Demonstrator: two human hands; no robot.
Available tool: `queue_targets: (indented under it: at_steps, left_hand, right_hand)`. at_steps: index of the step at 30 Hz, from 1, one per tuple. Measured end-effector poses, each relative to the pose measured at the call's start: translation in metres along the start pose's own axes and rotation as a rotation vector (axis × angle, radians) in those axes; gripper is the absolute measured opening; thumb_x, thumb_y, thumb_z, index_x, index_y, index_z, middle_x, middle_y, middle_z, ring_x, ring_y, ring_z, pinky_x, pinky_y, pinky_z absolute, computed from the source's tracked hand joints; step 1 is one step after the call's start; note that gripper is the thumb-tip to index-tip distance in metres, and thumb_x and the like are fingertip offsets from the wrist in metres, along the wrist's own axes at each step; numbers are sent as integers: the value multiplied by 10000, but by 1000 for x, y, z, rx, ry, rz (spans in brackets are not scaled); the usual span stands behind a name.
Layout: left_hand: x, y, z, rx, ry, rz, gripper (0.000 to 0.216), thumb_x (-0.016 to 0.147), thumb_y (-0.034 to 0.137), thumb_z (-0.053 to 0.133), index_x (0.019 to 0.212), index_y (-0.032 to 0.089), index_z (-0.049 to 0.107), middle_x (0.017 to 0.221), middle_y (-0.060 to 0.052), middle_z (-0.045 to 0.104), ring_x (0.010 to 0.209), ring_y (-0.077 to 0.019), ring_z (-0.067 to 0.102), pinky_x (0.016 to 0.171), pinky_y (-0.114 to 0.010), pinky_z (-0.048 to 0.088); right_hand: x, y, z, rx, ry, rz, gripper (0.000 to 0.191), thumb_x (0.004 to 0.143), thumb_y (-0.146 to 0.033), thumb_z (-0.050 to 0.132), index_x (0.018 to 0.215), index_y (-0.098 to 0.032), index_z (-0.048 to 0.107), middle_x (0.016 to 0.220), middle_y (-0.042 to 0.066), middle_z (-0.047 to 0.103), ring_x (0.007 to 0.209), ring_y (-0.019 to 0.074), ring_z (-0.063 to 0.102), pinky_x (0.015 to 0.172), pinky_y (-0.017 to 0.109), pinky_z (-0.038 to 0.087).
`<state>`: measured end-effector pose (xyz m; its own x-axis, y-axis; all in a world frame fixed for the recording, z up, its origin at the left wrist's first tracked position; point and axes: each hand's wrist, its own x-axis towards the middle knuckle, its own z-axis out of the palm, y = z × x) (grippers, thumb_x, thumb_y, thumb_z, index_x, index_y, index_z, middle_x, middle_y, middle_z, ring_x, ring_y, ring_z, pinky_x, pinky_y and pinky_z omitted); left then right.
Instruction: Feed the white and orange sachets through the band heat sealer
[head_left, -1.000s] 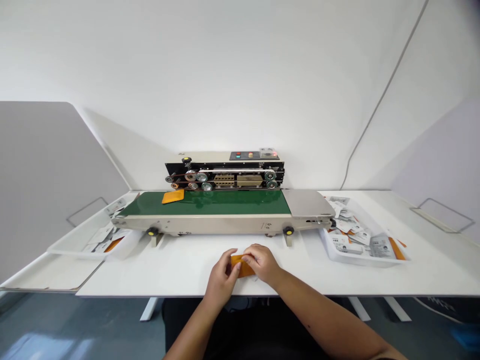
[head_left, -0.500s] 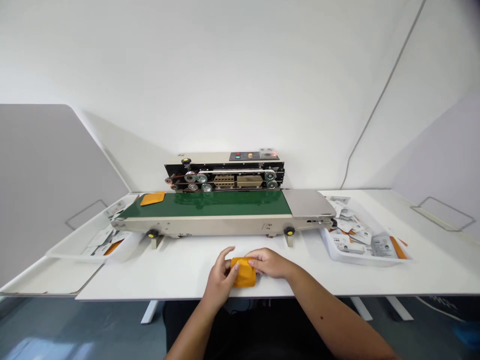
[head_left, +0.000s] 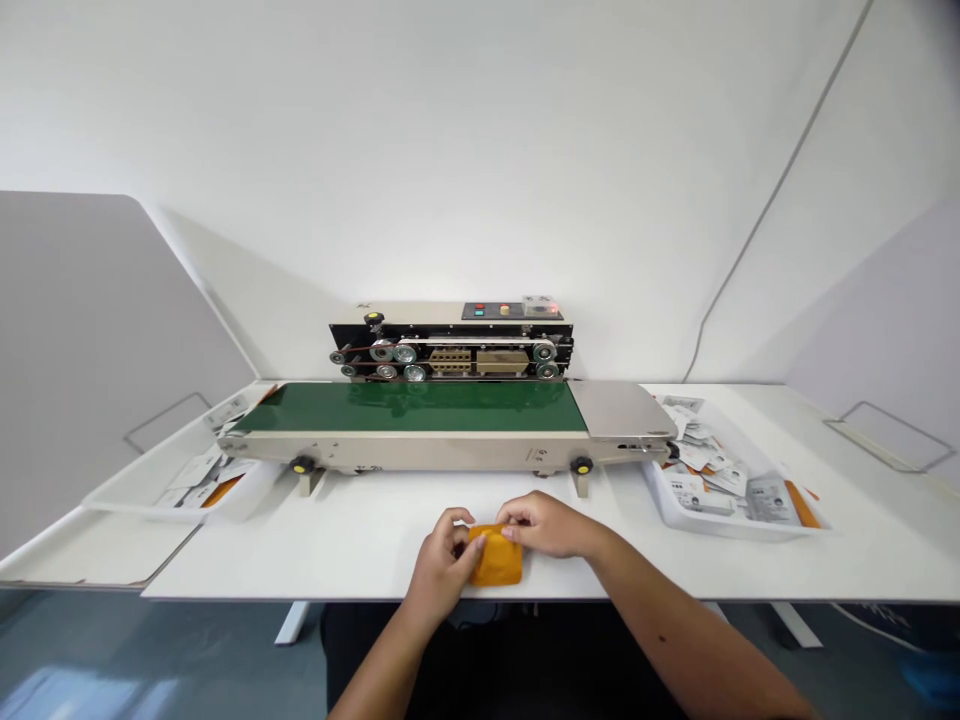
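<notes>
A small orange pouch point(head_left: 497, 563) rests near the front edge of the white table point(head_left: 360, 540). My left hand point(head_left: 442, 562) pinches its left upper corner with curled fingers. My right hand point(head_left: 551, 524) grips its top edge from the right, fingers closed on it. Behind them stands a band sealer point(head_left: 450, 352) with a bare green conveyor belt point(head_left: 412, 407).
A white tray point(head_left: 679, 500) at the right holds several grey-and-white printed pouches and an orange one. Another white tray point(head_left: 142, 485) under the belt's left end holds a few pouches. Grey partitions flank the table.
The orange pouch riding the belt has travelled left and dropped off its end. The pouch in my hands has turned to show more of its face and sits slightly nearer me.
</notes>
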<state>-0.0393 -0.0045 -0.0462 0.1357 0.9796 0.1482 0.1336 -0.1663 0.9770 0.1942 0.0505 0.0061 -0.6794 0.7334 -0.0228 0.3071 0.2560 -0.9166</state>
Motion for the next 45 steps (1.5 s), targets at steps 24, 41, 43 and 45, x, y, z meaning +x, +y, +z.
queue_targets:
  at_steps: [24, 41, 43, 45]
  left_hand:
    - [-5, 7, -4, 105, 105, 142, 221, 967, 411, 601, 1028, 200, 627, 774, -16, 663, 715, -183, 644, 652, -275, 476]
    - [-6, 15, -4, 176, 72, 171, 230, 987, 383, 579, 897, 193, 670, 719, -10, 650, 641, -163, 600, 621, -256, 468]
    - [-6, 15, -4, 185, 64, 174, 240, 994, 386, 569, 890, 192, 667, 724, -14, 649, 649, -167, 605, 628, -260, 474]
    - [-6, 16, -3, 197, 54, 188, 241, 997, 390, 563, 907, 192, 666, 738, -20, 648, 660, -173, 607, 639, -268, 481]
  right_hand:
    - [54, -43, -169, 560, 854, 157, 382, 945, -137, 614, 1319, -112, 537, 770, 96, 777, 600, 150, 726, 559, 217, 604]
    - [-34, 8, 19, -623, -208, 56, 1165, 688, -536, 875, 1652, -293, 267, 1744, 113, 42, 1592, 428, 42, 1258, 598, 116]
    - [-38, 16, 30, -584, -207, -49, 981, 798, -421, 811, 1636, -326, 311, 1738, 76, 128, 1601, 379, 80, 1268, 574, 126]
    - [-41, 22, 35, -462, -163, -218, 632, 931, -285, 650, 1541, -355, 503, 1646, 29, 412, 1564, 305, 279, 1262, 508, 223]
